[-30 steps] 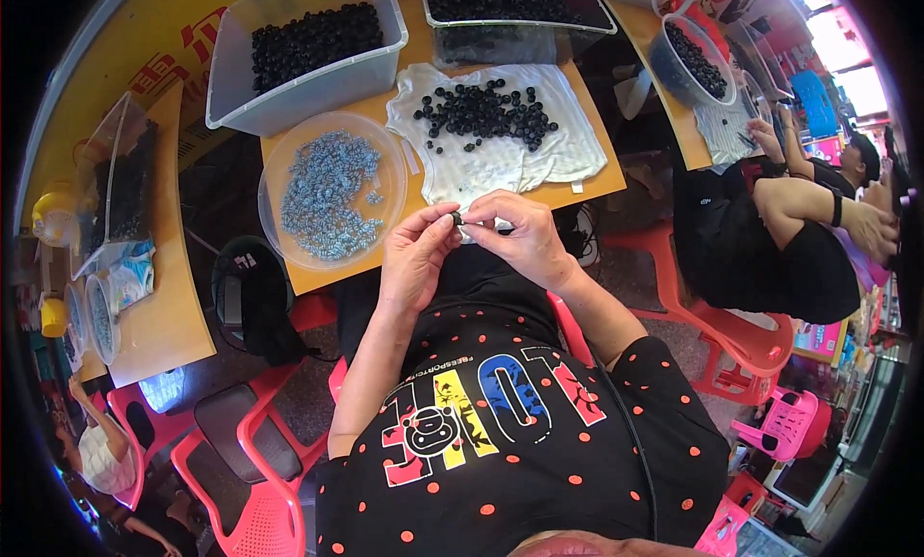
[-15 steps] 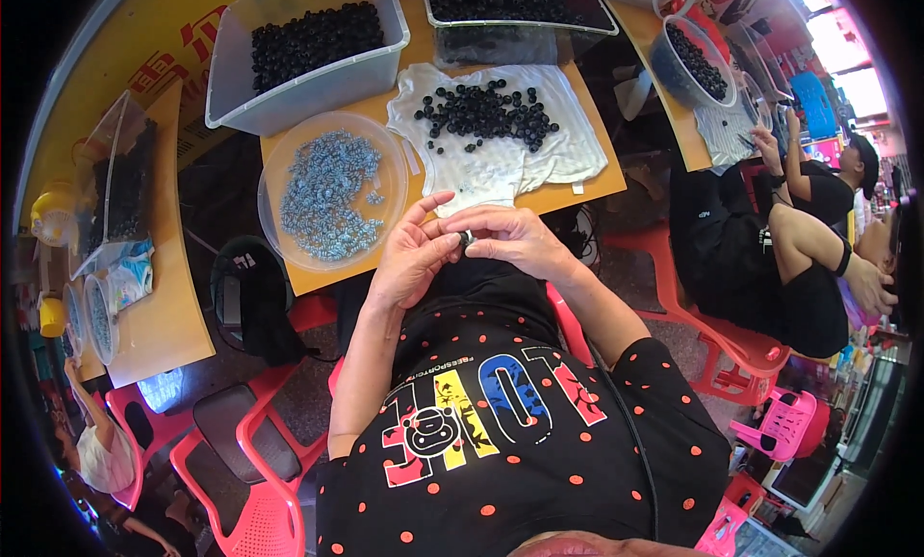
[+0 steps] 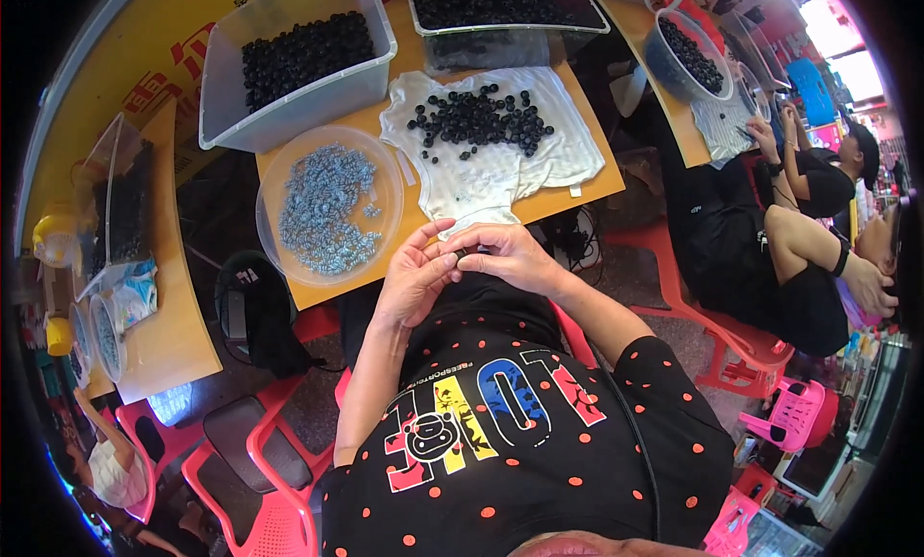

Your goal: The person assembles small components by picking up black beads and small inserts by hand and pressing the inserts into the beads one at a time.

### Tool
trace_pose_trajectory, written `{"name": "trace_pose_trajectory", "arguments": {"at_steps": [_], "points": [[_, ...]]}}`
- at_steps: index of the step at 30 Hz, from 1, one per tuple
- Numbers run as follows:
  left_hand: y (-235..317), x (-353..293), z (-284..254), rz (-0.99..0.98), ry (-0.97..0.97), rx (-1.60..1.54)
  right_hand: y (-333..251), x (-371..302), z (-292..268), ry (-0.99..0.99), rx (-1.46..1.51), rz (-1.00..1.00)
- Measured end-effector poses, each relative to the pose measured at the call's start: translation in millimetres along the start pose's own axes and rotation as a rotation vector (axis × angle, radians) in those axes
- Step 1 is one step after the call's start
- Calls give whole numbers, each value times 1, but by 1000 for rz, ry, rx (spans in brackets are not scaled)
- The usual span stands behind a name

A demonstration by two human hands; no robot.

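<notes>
Left hand (image 3: pixel 412 280) and right hand (image 3: pixel 512 259) meet, fingertips pinching a dark piece (image 3: pixel 460 254), mostly hidden; best kept steady, thumbs opposed, pressure light. Beyond, loose black pieces (image 3: pixel 472 116) lie on cloth (image 3: pixel 566 163), dish (image 3: pixel 390 177) at its left.

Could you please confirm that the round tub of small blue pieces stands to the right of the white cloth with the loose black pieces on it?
Not quite: the head view shows the round tub of small blue pieces to the left of the white cloth. The loose black pieces do lie on that cloth.
</notes>
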State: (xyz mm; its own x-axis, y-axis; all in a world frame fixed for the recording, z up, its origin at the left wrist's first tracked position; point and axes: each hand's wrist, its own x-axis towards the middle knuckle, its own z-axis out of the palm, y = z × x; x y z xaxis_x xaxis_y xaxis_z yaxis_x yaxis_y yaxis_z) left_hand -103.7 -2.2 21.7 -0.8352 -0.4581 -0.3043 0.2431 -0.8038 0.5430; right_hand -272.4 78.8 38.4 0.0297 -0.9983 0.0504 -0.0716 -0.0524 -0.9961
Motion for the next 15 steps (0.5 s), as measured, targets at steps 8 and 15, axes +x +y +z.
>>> {"name": "trace_pose_trajectory", "arguments": {"at_steps": [8, 15], "points": [[83, 24, 4, 324, 236, 516, 10, 55, -50, 94, -216, 119], [232, 75, 27, 892, 434, 955, 44, 128, -64, 224, -1214, -474]]}}
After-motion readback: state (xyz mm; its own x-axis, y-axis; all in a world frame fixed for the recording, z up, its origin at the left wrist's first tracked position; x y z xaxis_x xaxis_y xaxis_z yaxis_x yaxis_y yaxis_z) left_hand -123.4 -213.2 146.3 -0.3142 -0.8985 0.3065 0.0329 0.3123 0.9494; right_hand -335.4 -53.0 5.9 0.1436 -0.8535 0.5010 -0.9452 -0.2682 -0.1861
